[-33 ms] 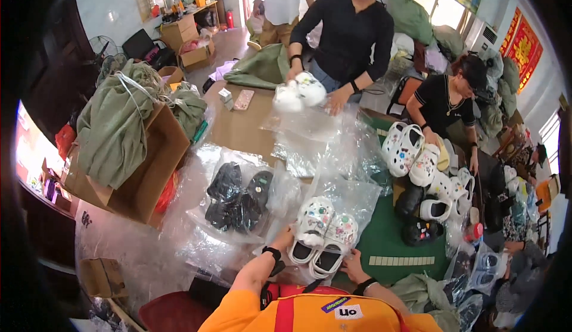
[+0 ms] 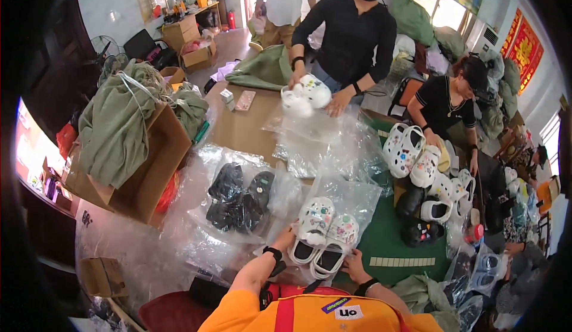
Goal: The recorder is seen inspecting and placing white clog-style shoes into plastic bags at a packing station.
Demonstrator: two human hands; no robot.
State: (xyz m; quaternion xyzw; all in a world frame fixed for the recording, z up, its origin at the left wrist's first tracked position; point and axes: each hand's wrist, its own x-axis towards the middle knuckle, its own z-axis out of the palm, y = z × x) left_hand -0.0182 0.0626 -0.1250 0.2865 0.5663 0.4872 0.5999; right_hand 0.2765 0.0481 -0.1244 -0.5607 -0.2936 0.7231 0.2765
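- White clog pair (image 2: 322, 234) lies on the bench (image 2: 244, 129) right ahead of the wearer, toes pointing away, heels toward the body; long axis runs near-far, tilted a bit right.
- Left hand (image 2: 285, 238) touches the left clog's outer side, grip curled on it.
- Right hand (image 2: 353, 265) sits at the right clog's heel, fingers on it; how tight, can't tell.
- Both forearms come up from below, elbows bent, hands equally near.
- Clear bag (image 2: 351, 192) lies just beyond the toes; black sandals (image 2: 238, 198) in plastic to the left.
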